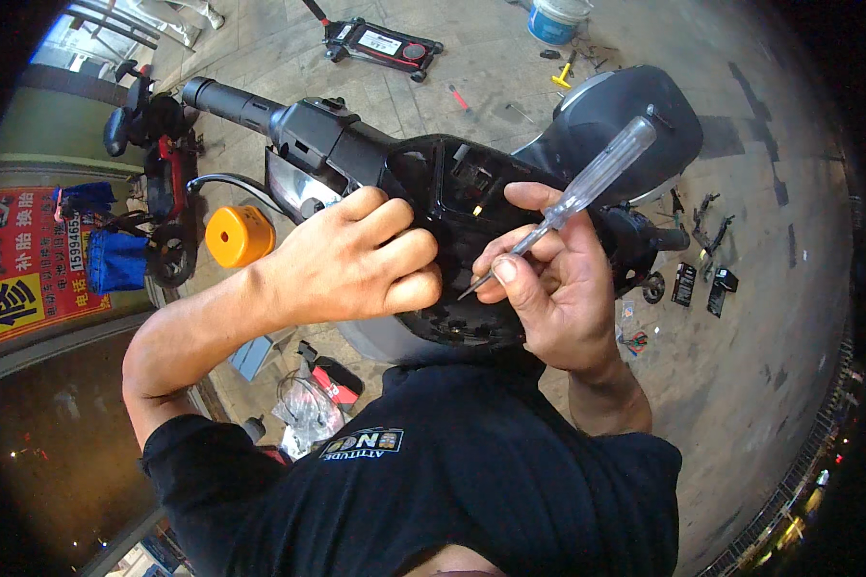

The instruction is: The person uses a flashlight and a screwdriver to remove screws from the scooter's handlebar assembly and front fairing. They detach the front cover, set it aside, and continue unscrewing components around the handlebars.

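A motor scooter's black handlebar cover is in front of me, with an open recess in its middle where dark parts and a small glowing spot show. My left hand is closed against the near left side of this cover, its fingers curled. Whatever lies in those fingers is hidden. Over the cover's right side, my right hand grips a screwdriver with a clear plastic handle. Thumb and fingers hold its shaft, and the tip slants down leftward, close to the left fingers.
A yellow round cap is beside the brake lever. The scooter's dark rounded seat-like part extends behind. On the paving are a floor jack, a blue-and-white bucket, scattered tools and black boxes. A red scooter stands left.
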Demonstrator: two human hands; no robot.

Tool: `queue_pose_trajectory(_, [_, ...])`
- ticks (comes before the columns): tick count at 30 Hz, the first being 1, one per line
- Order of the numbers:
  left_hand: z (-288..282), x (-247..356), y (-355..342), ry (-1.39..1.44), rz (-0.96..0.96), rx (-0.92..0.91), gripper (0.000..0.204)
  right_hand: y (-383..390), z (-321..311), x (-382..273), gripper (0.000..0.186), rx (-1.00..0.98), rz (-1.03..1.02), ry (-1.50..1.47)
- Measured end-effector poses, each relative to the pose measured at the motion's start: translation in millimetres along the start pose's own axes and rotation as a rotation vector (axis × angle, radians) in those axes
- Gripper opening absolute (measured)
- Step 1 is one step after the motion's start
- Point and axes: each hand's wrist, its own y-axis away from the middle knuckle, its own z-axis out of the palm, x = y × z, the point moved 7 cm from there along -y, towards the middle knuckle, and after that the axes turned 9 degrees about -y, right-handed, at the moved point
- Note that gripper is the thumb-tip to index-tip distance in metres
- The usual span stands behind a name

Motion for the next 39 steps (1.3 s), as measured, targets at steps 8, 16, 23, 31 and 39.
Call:
queue_pose_trajectory(8, [2.1, -0.9, 0.0, -0.012, 0.004, 0.005, 0.022, -2.4, -11.0, -0.1, 0.042, 0.111, -0.032, -0.022])
queue_pose_trajectory(16, [-1.3, 1.1, -0.5, -0.018, 0.012, 0.018, 0.021, -5.3, -9.2, -1.2, 0.038, 0.046, 0.120, 0.105])
queue_pose_trajectory(23, [-2.8, -0.9, -1.2, -0.044, 0.030, 0.053, 0.020, -10.1, 5.6, -9.4, 0.045, -0.056, -0.029, 0.353])
queue_pose_trajectory(31, [-6.3, 26.6, 7.7, 0.001, 0.018, 0.037, 0.023, 9.6, 23.8, -17.4, 0.033, -0.234, -0.250, 0.425])
queue_pose_trajectory(39, [-9.1, 37.9, 10.8, -0.092, -0.047, -0.014, 0.022, 21.2, -37.6, -37.6, 0.031, 0.079, -0.307, 0.043])
